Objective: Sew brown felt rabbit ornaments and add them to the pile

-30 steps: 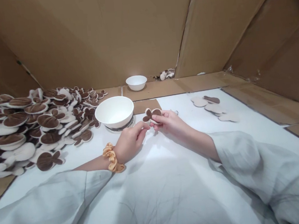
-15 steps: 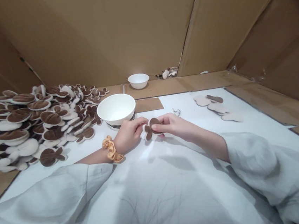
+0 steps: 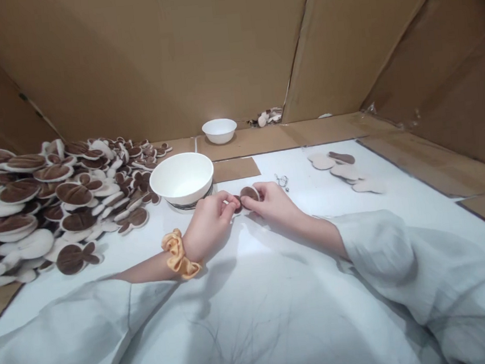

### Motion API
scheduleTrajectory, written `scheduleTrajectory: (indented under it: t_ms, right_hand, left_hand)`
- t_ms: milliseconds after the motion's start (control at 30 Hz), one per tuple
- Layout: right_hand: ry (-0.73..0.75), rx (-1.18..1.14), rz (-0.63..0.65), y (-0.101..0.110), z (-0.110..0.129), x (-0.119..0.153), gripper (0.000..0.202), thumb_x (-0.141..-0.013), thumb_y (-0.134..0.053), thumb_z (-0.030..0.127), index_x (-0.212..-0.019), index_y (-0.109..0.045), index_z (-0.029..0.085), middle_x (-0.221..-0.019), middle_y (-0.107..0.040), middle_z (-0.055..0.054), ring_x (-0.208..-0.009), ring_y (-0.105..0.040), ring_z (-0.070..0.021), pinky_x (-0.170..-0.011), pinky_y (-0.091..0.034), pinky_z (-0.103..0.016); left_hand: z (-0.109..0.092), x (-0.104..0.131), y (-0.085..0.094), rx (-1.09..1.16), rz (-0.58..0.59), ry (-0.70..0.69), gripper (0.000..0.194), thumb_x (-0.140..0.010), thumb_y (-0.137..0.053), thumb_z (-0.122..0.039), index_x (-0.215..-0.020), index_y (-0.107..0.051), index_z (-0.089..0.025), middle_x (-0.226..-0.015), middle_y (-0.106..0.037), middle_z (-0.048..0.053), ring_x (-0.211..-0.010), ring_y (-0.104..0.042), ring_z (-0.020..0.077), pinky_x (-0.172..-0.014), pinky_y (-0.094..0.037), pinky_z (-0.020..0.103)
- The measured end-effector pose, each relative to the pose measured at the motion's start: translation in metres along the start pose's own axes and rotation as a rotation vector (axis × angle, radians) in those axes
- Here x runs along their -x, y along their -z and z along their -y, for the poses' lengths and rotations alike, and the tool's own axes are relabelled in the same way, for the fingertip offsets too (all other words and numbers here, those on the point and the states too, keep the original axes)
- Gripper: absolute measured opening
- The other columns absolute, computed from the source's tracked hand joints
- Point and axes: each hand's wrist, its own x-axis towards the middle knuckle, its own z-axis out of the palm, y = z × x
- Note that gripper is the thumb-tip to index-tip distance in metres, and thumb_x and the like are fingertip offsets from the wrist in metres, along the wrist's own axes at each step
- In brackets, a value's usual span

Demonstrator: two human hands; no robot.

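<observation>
Between my hands is a small brown and white plush bunny-head piece [image 3: 250, 192], its rounded brown side facing up. My left hand [image 3: 213, 219], with a yellow scrunchie [image 3: 178, 255] round its wrist, pinches the eared end. The fingers of my right hand [image 3: 276, 204] are closed on the rounded end, thumb on top. Part of the piece is hidden behind the fingers. Just beyond my left hand stands a large white bowl [image 3: 182, 179].
On the left rises a big pile of similar plush pieces [image 3: 76, 192]. A smaller white bowl [image 3: 219, 131] stands at the back by the cardboard wall [image 3: 149, 59]. Several flat fabric pieces [image 3: 339, 167] lie at the right, and small dark wire-like bits [image 3: 282, 181] lie beyond my right hand.
My left fingers have closed over the eared end, which showed openly before. The view has shifted slightly, and both hands still hold the piece.
</observation>
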Motion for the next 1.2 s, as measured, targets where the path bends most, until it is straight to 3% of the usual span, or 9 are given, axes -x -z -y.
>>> scheduleTrajectory:
  t_ms: [167,267,400,567,667,867,1000,1200]
  right_hand:
    - [-0.113,-0.549,0.249,0.001,-0.002,-0.001,0.025,-0.074,-0.059,0.036,-0.062,-0.052,0.015,-0.054,-0.052,0.002,-0.050,-0.052,-0.0085,-0.050,-0.041,-0.022]
    - [-0.161,-0.603,0.336,0.004,-0.001,-0.001,0.025,-0.072,-0.065,0.036,-0.073,-0.060,0.011,-0.064,-0.062,-0.004,-0.060,-0.060,-0.0110,-0.061,-0.047,-0.024]
    - [-0.145,-0.571,0.397,0.005,0.001,-0.001,0.022,-0.065,-0.073,0.025,-0.078,-0.063,0.011,-0.074,-0.066,-0.006,-0.068,-0.062,-0.0110,-0.070,-0.050,-0.025]
    - [-0.165,-0.590,0.400,0.004,0.000,-0.001,0.023,-0.064,-0.074,0.026,-0.079,-0.063,0.011,-0.079,-0.067,-0.007,-0.076,-0.064,-0.0130,-0.076,-0.050,-0.027]
    - [-0.147,-0.573,0.418,0.005,-0.001,0.000,0.026,-0.070,-0.068,0.035,-0.081,-0.064,0.011,-0.079,-0.067,-0.008,-0.080,-0.064,-0.0151,-0.078,-0.049,-0.028]
    - [-0.133,-0.512,0.369,0.006,0.000,0.002,0.028,-0.075,-0.062,0.037,-0.063,-0.056,0.013,-0.057,-0.054,0.000,-0.059,-0.054,-0.0097,-0.058,-0.041,-0.023]
    - [-0.171,-0.575,0.321,0.006,0.003,0.002,0.037,-0.074,-0.063,0.037,-0.051,-0.044,0.015,-0.051,-0.042,0.004,-0.053,-0.043,-0.0080,-0.054,-0.034,-0.023]
    - [-0.155,-0.643,0.322,0.015,0.007,-0.005,0.036,-0.074,-0.062,0.040,-0.053,-0.046,0.015,-0.057,-0.045,0.002,-0.056,-0.041,-0.0084,-0.059,-0.034,-0.025]
  left_hand:
    - [0.006,0.011,-0.008,-0.041,-0.117,-0.107,0.014,-0.084,-0.043,-0.021,-0.083,-0.056,-0.015,-0.061,-0.057,-0.003,-0.050,-0.046,0.0088,-0.052,-0.034,0.020]
    - [0.010,0.012,-0.009,-0.097,-0.166,-0.152,0.012,-0.084,-0.043,-0.019,-0.082,-0.055,-0.016,-0.056,-0.054,-0.004,-0.048,-0.045,0.0086,-0.052,-0.034,0.020]
    - [0.013,0.010,-0.008,-0.114,-0.195,-0.146,0.012,-0.083,-0.044,-0.018,-0.082,-0.055,-0.016,-0.054,-0.053,-0.004,-0.046,-0.045,0.0081,-0.050,-0.034,0.019]
    - [0.014,0.009,-0.009,-0.158,-0.200,-0.169,0.012,-0.084,-0.043,-0.018,-0.085,-0.056,-0.016,-0.057,-0.057,-0.004,-0.046,-0.047,0.0080,-0.050,-0.035,0.019]
    - [0.014,0.010,-0.010,-0.191,-0.197,-0.209,0.014,-0.085,-0.042,-0.019,-0.087,-0.056,-0.016,-0.061,-0.060,-0.003,-0.047,-0.048,0.0082,-0.051,-0.036,0.019]
    - [0.016,0.014,-0.014,-0.251,-0.129,-0.247,0.016,-0.087,-0.039,-0.020,-0.090,-0.055,-0.017,-0.070,-0.063,-0.001,-0.052,-0.051,0.0092,-0.054,-0.037,0.020]
    - [0.017,0.015,-0.017,-0.261,-0.184,-0.305,0.015,-0.087,-0.040,-0.020,-0.089,-0.055,-0.018,-0.058,-0.055,-0.004,-0.046,-0.046,0.0082,-0.051,-0.034,0.019]
    - [0.017,0.015,-0.018,-0.199,-0.262,-0.324,0.013,-0.086,-0.042,-0.019,-0.087,-0.055,-0.018,-0.049,-0.042,-0.007,-0.042,-0.038,0.0070,-0.046,-0.030,0.017]
